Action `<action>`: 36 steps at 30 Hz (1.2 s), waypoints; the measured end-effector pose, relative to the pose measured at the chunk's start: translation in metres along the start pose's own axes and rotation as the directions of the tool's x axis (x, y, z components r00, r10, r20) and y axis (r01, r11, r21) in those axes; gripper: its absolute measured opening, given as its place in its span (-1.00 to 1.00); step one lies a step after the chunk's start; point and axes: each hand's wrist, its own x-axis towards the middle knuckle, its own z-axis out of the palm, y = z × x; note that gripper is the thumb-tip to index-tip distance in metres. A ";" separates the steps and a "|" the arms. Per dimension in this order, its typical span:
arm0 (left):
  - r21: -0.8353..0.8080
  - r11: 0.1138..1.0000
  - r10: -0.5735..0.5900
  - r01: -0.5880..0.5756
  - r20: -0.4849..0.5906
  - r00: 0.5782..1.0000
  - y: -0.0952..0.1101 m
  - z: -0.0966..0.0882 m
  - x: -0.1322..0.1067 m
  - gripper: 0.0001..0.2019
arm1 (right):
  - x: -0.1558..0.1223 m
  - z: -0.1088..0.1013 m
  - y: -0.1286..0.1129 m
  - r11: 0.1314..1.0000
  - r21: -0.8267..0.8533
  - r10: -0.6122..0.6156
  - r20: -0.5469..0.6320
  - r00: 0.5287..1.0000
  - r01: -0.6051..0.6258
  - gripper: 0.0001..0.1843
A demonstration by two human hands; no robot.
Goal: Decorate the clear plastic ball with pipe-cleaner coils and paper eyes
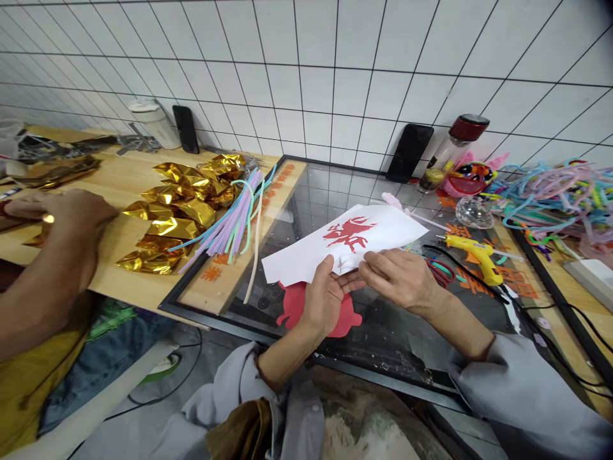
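Your L hand [324, 298] grips the white paper sheet [297, 257], thumb on top, fingers beneath; your R hand [403, 278] has its fingers curled, apparently pinching the near edge. The red pattern [352, 231] lies just beyond your fingertips, the red paper cut-out [343, 318] below the L palm. Uneven pull btwn hands could tear the sheet, I think; L wrist dropping might crease the cut-out, esp. its thin edges.

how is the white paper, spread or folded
The white paper is spread: its broad, red-patterned face shows, with the left hand and right hand at its near edge. Any fold underneath: cannot tell.
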 end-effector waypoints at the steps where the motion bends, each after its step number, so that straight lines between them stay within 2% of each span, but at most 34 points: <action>1: 0.024 1.000 0.016 -0.016 -0.004 1.000 -0.001 0.000 0.000 -0.60 | 0.000 0.000 0.001 1.000 -0.004 -0.008 -0.003 1.000 0.008 -0.86; 4: 0.111 0.991 0.084 -0.080 -0.026 0.996 -0.004 0.000 -0.001 -0.58 | 0.000 0.001 0.001 1.000 -0.018 0.001 -0.007 1.000 -0.001 -0.86; 6: 0.133 0.988 0.089 -0.083 -0.046 0.995 -0.005 -0.001 0.000 -0.60 | -0.002 0.002 0.000 0.999 0.009 0.052 -0.030 0.998 -0.051 -0.82; 8: 0.127 0.990 0.069 -0.058 -0.079 0.994 -0.006 -0.002 0.001 -0.64 | -0.005 0.004 -0.004 0.982 0.087 0.175 -0.071 0.982 -0.169 -0.79; 9: 0.124 0.991 0.061 -0.048 -0.099 0.993 -0.005 -0.003 0.001 -0.66 | -0.007 0.005 -0.008 0.955 0.148 0.272 -0.096 0.957 -0.257 -0.77; 10: 0.122 0.992 0.057 -0.043 -0.117 0.992 -0.005 -0.003 0.002 -0.68 | -0.008 0.006 -0.012 0.907 0.219 0.391 -0.115 0.913 -0.361 -0.76; 12: 0.120 0.992 0.061 -0.044 -0.139 0.988 -0.004 -0.002 0.002 -0.69 | -0.009 0.007 -0.022 0.736 0.395 0.633 -0.113 0.766 -0.550 -0.81; 14: 0.118 0.992 0.065 -0.048 -0.142 0.988 -0.003 -0.001 0.002 -0.68 | -0.008 0.007 -0.031 0.516 0.542 0.788 0.003 0.615 -0.663 -0.92; 15: 0.115 0.992 0.066 -0.049 -0.142 0.988 -0.003 -0.001 0.002 -0.67 | -0.007 0.006 -0.035 0.413 0.587 0.828 0.076 0.555 -0.696 -0.95; 17: 0.115 0.992 0.068 -0.052 -0.139 0.988 -0.004 0.000 0.002 -0.65 | -0.003 0.007 -0.041 0.255 0.630 0.859 0.202 0.471 -0.734 -0.91; 20: 0.135 0.988 0.092 -0.075 -0.122 0.988 -0.005 -0.001 0.001 -0.61 | 0.003 0.009 -0.046 0.144 0.642 0.871 0.280 0.404 -0.753 -0.86; 25: 0.177 0.981 0.102 -0.083 -0.104 0.989 -0.006 0.000 0.000 -0.60 | 0.006 0.012 -0.047 0.054 0.665 0.886 0.313 0.343 -0.745 -0.83; 30: 0.231 0.967 0.130 -0.108 -0.079 0.988 -0.005 0.001 -0.002 -0.56 | 0.006 0.010 -0.042 -0.081 0.703 0.854 0.414 0.314 -0.707 -0.80; 33: 0.256 0.957 0.158 -0.134 -0.076 0.984 -0.005 0.001 -0.003 -0.57 | 0.010 0.010 -0.039 -0.206 0.715 0.825 0.494 0.274 -0.668 -0.78; 36: 0.265 0.953 0.174 -0.146 -0.082 0.981 -0.006 0.000 -0.003 -0.62 | 0.014 0.011 -0.036 -0.355 0.713 0.792 0.573 0.210 -0.605 -0.75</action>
